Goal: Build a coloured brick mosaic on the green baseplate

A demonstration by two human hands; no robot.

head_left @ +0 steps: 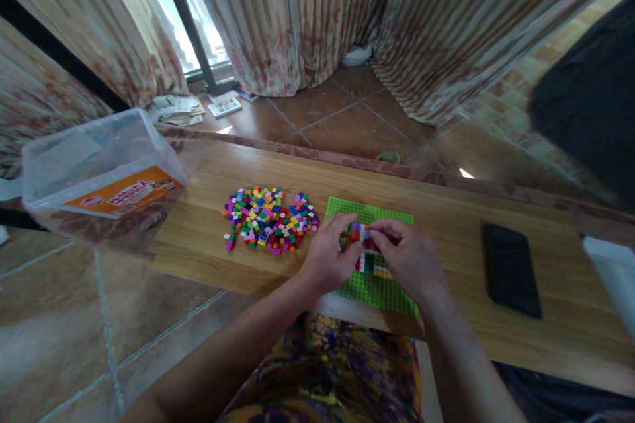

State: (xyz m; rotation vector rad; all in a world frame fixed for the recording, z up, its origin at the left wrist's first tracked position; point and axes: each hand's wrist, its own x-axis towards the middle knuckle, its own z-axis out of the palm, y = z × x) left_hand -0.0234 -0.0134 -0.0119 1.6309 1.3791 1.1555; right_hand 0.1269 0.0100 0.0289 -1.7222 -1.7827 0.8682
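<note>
A green baseplate (391,216) lies on the wooden table (446,211) in front of me. On it stands a small multicoloured brick build (364,259), partly hidden by my fingers. My left hand (327,256) rests on the left side of the build, fingers curled against it. My right hand (409,256) pinches the top of the build from the right; whether a loose brick sits in the fingertips cannot be seen. A pile of small loose coloured bricks (268,218) lies just left of the plate.
A clear plastic tub (94,172) with an orange label hangs over the table's left end. A black phone (510,268) lies at the right, with a white object (612,271) at the far right edge. Curtains and tiled floor lie beyond.
</note>
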